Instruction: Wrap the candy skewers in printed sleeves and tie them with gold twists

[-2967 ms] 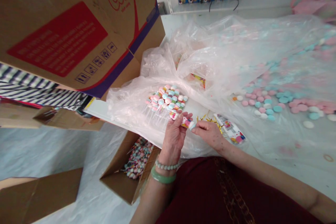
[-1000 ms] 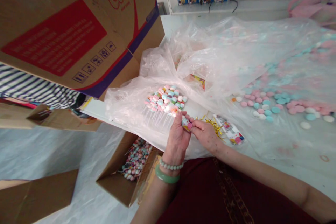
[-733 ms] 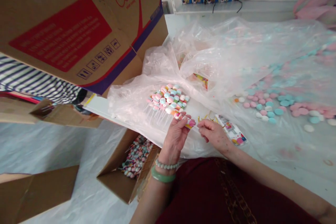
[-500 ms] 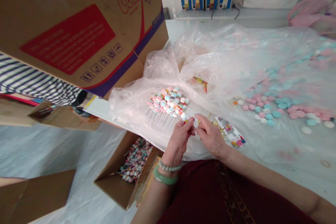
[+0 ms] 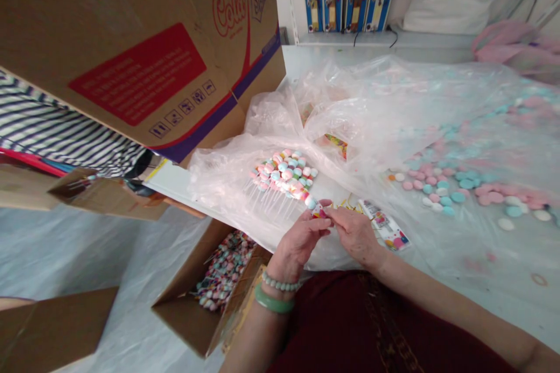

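Note:
My left hand (image 5: 300,239) and my right hand (image 5: 356,236) meet above a clear plastic sheet (image 5: 245,175), their fingertips pinching a small pink-and-white lollipop piece (image 5: 319,212). The fingers hide most of it. Just beyond my left fingertips lies a heap of pastel lollipops on clear sticks (image 5: 284,178). To the right of my right hand are gold twist ties (image 5: 350,205) and a printed candy packet (image 5: 385,232). My left wrist wears a green bangle (image 5: 268,298) and a beaded bracelet (image 5: 280,282).
An open carton of lollipops (image 5: 223,271) sits below my left forearm. Pink and blue round candies (image 5: 455,192) are scattered at right. A large cardboard box (image 5: 131,64) hangs overhead at left, near a co-worker's striped sleeve (image 5: 56,145). Blue boxes stand on a shelf (image 5: 347,9).
My hands have come closer together, and my right fingers, apart from the piece a moment ago, now pinch it with my left. The whole view has tilted slightly, with the scene lower in the frame.

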Motion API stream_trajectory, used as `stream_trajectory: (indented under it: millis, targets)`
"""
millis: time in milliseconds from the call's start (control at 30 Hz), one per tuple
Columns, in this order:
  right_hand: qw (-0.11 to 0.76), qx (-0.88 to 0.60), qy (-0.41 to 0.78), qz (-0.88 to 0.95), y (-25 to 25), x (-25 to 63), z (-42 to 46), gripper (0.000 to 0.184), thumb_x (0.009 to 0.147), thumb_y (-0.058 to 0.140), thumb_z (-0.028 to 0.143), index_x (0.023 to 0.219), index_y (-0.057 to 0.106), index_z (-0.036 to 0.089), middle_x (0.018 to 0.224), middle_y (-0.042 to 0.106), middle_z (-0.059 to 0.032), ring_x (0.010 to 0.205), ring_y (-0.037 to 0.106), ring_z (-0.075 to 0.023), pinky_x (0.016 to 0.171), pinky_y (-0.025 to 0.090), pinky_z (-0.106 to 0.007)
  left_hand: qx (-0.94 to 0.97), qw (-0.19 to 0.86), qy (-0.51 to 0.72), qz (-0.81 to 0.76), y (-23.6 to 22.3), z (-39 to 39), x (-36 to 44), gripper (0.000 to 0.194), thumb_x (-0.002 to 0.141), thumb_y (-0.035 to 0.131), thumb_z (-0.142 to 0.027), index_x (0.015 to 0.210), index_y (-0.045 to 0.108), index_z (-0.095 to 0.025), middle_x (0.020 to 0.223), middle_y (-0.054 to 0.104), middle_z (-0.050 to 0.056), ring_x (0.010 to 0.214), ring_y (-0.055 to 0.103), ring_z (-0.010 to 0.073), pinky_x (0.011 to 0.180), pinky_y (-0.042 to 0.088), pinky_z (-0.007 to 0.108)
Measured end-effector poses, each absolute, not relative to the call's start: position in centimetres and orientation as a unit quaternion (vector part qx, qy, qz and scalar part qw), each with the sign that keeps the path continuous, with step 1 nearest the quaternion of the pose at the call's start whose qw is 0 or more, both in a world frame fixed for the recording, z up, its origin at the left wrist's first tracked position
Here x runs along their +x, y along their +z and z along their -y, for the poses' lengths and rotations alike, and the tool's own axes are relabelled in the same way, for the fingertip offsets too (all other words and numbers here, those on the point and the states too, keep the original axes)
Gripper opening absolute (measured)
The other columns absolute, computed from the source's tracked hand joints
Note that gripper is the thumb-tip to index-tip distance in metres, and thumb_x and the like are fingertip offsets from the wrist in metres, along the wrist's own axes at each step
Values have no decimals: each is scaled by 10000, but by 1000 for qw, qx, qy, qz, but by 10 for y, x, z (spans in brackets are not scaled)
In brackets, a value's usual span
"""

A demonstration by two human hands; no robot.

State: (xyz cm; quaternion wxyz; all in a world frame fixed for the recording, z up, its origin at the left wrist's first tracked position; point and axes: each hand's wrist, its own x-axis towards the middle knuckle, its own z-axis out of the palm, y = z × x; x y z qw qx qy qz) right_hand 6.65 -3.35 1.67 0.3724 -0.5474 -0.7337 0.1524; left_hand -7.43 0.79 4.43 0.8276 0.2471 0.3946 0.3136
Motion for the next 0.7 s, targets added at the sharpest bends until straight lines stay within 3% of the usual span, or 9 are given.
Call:
stream_trajectory:
  millis: [67,100,267,400,500,600,700]
  targets:
    - [369,-528,124,754,16,68,35,315,910,398,119,1085,651,185,968,710,-95,889,653,-198,815,503,-323,238,833,327,-378,42,-9,-79,349,671,744,-241,1001,685,-141,924,667,59,857,594,159,773,461,282]
    - [367,-519,110,764,15,67,36,313,913,398,118,1091,648,178,964,707,-101,889,650,-201,815,502,-326,229,829,340,-381,40,-9,-79,303,695,736,-304,936,701,-124,907,667,71,868,592,173,793,465,301]
    - [323,-511,62,794,18,56,39,287,929,404,123,1104,629,157,955,678,-107,873,619,-197,793,486,-311,166,756,432,-463,22,-11,-66,318,679,731,-410,610,655,-110,628,604,35,622,538,121,639,450,252]
    - [273,-543,-34,794,33,45,38,250,911,467,149,1114,611,132,991,640,-131,916,565,-250,821,440,-391,126,778,444,-427,23,-8,-54,284,756,659,-385,799,695,-106,725,642,51,704,592,148,699,472,262]
    - [261,-544,-45,796,42,43,32,199,904,455,133,980,639,132,938,643,-126,865,547,-248,785,410,-398,82,813,444,-367,30,-3,-47,218,797,629,-325,876,682,-129,798,641,40,780,606,134,788,474,246]
    - [327,-577,99,741,42,45,25,216,885,454,149,743,616,163,760,617,-80,749,528,-207,723,390,-360,61,834,426,-346,31,-1,-49,222,795,647,-331,906,675,-141,798,628,30,748,599,127,760,479,255]
    - [432,-580,429,542,38,47,19,169,821,531,246,670,568,178,636,549,-24,606,481,-151,592,361,-291,76,854,408,-314,26,-2,-60,305,740,717,-338,964,675,-136,771,619,17,633,553,105,645,456,247]
